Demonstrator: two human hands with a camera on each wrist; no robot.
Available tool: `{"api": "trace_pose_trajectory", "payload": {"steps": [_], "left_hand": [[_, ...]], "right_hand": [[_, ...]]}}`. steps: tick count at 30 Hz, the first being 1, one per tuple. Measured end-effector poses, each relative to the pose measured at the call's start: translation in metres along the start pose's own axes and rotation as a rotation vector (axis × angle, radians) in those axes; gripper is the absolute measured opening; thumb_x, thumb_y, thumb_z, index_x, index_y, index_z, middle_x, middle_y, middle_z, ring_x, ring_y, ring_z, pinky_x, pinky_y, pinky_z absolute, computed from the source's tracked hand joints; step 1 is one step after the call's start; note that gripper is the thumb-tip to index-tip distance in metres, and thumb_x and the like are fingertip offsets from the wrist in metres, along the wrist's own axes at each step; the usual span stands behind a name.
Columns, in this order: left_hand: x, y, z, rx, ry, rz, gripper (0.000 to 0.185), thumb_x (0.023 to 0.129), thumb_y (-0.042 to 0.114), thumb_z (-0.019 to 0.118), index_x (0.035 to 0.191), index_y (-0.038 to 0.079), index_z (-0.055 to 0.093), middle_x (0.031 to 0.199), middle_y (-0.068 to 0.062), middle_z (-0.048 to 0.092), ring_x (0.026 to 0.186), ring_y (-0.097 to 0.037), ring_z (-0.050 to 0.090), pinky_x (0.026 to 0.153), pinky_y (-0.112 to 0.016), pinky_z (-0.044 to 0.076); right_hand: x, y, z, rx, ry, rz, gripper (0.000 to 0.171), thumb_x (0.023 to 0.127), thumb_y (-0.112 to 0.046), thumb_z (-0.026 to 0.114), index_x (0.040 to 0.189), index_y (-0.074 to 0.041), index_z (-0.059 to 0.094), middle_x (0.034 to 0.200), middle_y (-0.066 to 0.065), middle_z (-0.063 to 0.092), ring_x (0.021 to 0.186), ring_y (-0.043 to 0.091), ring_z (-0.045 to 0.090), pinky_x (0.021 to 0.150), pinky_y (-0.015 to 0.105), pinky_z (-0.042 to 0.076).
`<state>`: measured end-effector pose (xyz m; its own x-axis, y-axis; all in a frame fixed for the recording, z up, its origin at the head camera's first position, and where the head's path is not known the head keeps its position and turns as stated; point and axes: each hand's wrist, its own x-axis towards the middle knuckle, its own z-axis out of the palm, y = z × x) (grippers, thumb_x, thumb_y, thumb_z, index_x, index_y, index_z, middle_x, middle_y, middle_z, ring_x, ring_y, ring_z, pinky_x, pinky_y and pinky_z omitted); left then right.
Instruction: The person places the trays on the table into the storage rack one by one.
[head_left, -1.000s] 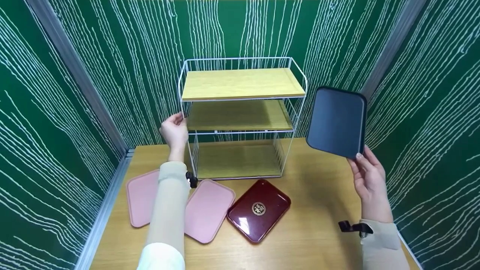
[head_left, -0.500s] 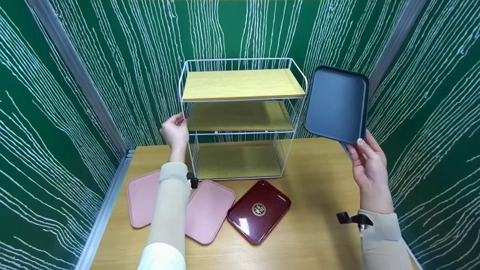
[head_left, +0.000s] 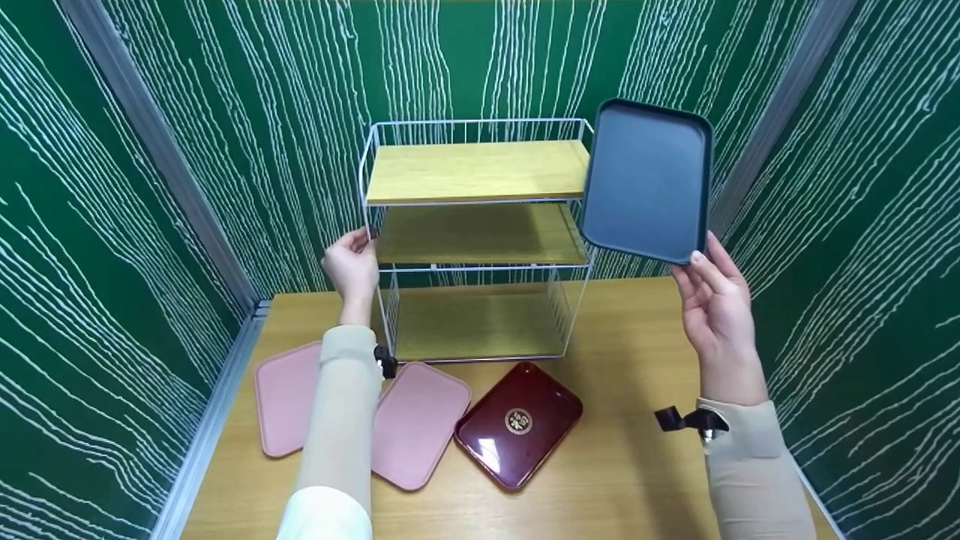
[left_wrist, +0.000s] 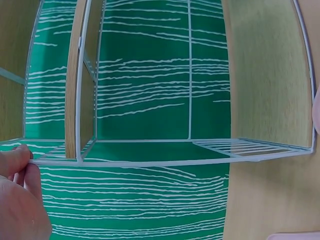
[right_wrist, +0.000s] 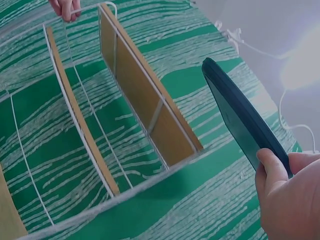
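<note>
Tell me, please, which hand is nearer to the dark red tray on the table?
Left. The left hand grips the rack's wire post, above and left of the dark red tray; the right hand holds the blue tray farther off.

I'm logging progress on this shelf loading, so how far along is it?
Nothing is shelved yet: all three boards of the wire rack are bare. In hand: the right hand holds the dark blue tray up beside the top shelf, while the left hand grips the rack's frame. Left: two pink trays and the red tray lie on the table.
</note>
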<state>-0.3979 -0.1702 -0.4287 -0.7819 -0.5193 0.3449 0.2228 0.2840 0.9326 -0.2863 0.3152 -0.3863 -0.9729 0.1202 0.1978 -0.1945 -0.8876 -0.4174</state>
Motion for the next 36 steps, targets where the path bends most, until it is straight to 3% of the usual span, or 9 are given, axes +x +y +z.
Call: {"api": "trace_pose_trajectory", "payload": {"steps": [7,15,27,36], "left_hand": [[0.001,-0.003,0.001,0.012,0.024,0.029,0.018,0.1,0.004,0.075,0.118,0.001,0.08,0.117,-0.015,0.079,0.11,-0.025,0.076,0.098,-0.036,0.061],[0.0,0.0,0.0,0.013,0.008,0.005,0.02,0.101,0.005,0.075,0.12,0.003,0.08,0.12,-0.014,0.079,0.111,-0.024,0.076,0.097,-0.034,0.061],[0.002,0.001,-0.001,-0.013,-0.002,-0.019,0.022,0.102,0.003,0.073,0.123,0.004,0.079,0.123,-0.016,0.077,0.113,-0.024,0.075,0.099,-0.034,0.061],[0.002,0.001,0.001,0.019,0.011,0.013,0.02,0.1,0.001,0.074,0.119,0.001,0.08,0.118,-0.015,0.079,0.111,-0.026,0.076,0.099,-0.037,0.061]], "right_hand": [[0.008,0.02,0.02,-0.013,0.022,0.048,0.052,0.099,0.02,0.06,0.147,0.001,0.059,0.134,0.023,0.07,0.112,0.033,0.075,0.102,0.038,0.056],[0.013,0.047,0.044,-0.036,0.048,0.147,0.078,0.099,0.019,0.061,0.167,-0.005,0.031,0.136,0.021,0.068,0.115,0.032,0.074,0.101,0.034,0.056],[0.03,0.087,0.079,-0.08,0.114,0.265,0.068,0.103,0.015,0.056,0.165,-0.004,0.036,0.127,0.02,0.071,0.108,0.029,0.076,0.099,0.03,0.057],[0.037,0.102,0.092,-0.156,0.1,0.292,0.063,0.105,0.011,0.056,0.164,-0.002,0.038,0.143,0.021,0.06,0.106,0.026,0.077,0.097,0.028,0.058]]}}
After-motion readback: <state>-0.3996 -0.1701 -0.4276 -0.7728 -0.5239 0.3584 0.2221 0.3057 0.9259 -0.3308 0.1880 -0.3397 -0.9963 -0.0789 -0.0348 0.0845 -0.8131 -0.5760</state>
